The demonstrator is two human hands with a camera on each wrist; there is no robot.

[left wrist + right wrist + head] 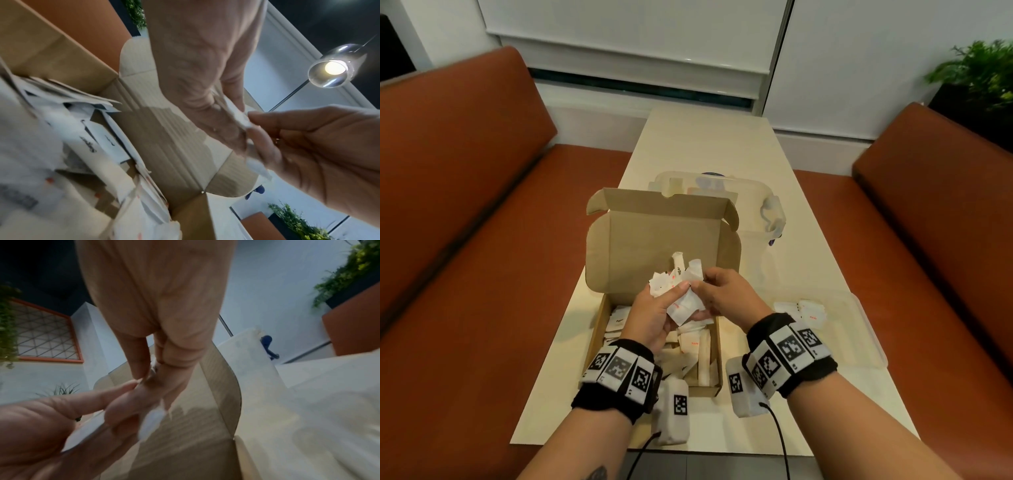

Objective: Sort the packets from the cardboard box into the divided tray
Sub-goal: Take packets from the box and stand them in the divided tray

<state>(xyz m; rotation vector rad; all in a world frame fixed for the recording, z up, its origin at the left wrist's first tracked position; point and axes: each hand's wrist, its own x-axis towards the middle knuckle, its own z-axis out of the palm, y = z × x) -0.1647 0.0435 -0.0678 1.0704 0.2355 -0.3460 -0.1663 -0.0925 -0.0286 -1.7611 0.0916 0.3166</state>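
Bare bench [705, 144] lies open in the upper centre — the cardboard box [619, 246] lid stands upright mid-frame, clear container [763, 205] behind it.

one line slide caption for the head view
Both hands hold a bunch of packets above the open cardboard box.

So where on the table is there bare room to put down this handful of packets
Bare table lies beyond the clear lidded container, and at the near edge between your wrists. The cardboard box is crowded with packets, and the divided tray holds some at its far left.
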